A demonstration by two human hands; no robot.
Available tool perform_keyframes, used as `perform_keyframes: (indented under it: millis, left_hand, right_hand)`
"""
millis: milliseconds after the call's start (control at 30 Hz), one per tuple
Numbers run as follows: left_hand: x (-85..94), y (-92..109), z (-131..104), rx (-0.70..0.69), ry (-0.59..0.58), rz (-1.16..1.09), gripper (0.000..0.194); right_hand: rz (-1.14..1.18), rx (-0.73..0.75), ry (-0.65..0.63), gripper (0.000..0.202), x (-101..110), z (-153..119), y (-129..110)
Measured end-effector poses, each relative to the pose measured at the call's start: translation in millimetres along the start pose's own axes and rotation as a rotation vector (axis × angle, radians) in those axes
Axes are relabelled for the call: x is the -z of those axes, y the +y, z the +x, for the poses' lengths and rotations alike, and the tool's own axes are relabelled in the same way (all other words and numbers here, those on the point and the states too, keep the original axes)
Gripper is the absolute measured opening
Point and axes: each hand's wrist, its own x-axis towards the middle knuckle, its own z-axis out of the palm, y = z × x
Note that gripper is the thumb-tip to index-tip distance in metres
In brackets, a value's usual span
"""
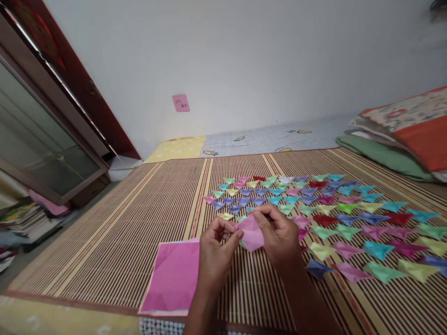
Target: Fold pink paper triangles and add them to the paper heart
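Note:
Between my two hands is a pink sheet of folding paper (252, 234), partly folded, held just above the striped mat. My left hand (218, 244) pinches its left corner between thumb and fingertips. On the other side my right hand (279, 235) grips the upper right edge, thumb in front and fingers behind. Rows of small folded paper shapes (347, 250) in pink, green, blue, yellow and red lie beyond and to the right of my hands. A stack of coloured paper (172, 277), magenta on top, lies left of my left forearm, partly covered by it.
The striped mat (115, 242) covers the bed. Folded bedding and a pillow (419, 125) lie at the back right. A pink note (180, 103) is stuck on the white wall. At left stand a glass-panelled cabinet door (52, 135) and a pile of books (24, 218).

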Motion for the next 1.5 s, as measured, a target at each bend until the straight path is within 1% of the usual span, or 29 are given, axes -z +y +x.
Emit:
perform_keyframes:
  millis: [167,267,367,433,567,800,900,1000,1067,1100,1167,1233,1300,1333,1400,1500]
  left_hand:
    - [-0.7,1.5,0.0,-0.001,-0.023,-0.021,0.014]
    - [-1.8,3.7,-1.0,-0.007,0.013,-0.032,0.018]
    - [-3.0,5.1,-2.2,0.025,0.029,-0.068,0.023]
    - [-3.6,5.4,-2.7,0.047,0.029,-0.087,0.025]
    - [-4.0,4.4,-3.2,0.067,0.034,-0.101,0.026]
    - [-4.9,3.0,-1.3,0.077,0.042,-0.175,0.022]
    - [-1.0,5.4,-0.7,0.067,-0.014,-0.180,0.022]
    - [5.9,5.9,-0.4,0.054,-0.151,-0.076,0.013]
    - [9.9,3.7,0.6,0.096,-0.218,-0.049,0.014]
    - [11.2,2.0,1.6,0.131,-0.219,-0.076,0.016]
    - [12.2,-1.8,4.6,0.199,-0.149,-0.202,0.021]
    - [11.9,-4.7,8.4,0.243,-0.025,-0.367,0.027]
    - [11.5,-5.7,11.9,0.274,0.074,-0.494,0.033]
    - [11.4,-5.5,13.2,0.286,0.102,-0.531,0.034]
    - [11.7,-4.3,14.5,0.301,0.123,-0.569,0.036]
    - [12.6,-3.2,14.3,0.298,0.116,-0.577,0.035]
  right_hand:
    - [0.002,-0.015,-0.038,0.015,0.4,-0.2,-4.4]
    - [-0.015,-0.017,-0.044,0.015,-0.2,-0.7,-2.9]
    - [-0.029,-0.022,-0.026,0.017,-1.7,-1.1,-0.2]
    - [-0.001,-0.076,-0.043,0.019,-2.4,-0.8,1.0]
    - [0.115,-0.229,-0.152,0.027,-2.4,1.0,2.0]
    - [0.159,-0.266,-0.169,0.030,-1.1,3.5,3.9]
    - [0.173,-0.284,-0.196,0.030,-2.6,2.4,4.3]
    - [0.192,-0.276,-0.242,0.031,-6.2,0.1,5.5]
    - [0.216,-0.279,-0.266,0.032,-8.2,-1.3,7.7]
    - [0.238,-0.292,-0.265,0.034,-8.6,-1.7,9.2]
    - [0.310,-0.338,-0.247,0.042,-8.0,-1.6,12.2]
    - [0.386,-0.381,-0.235,0.049,-6.3,-0.5,14.0]
    - [0.420,-0.400,-0.263,0.046,-5.1,0.9,13.6]
    - [0.423,-0.401,-0.284,0.043,-5.3,1.5,12.7]
    - [0.422,-0.389,-0.324,0.039,-7.4,1.8,10.5]
    - [0.428,-0.356,-0.354,0.033,-12.5,0.8,7.9]
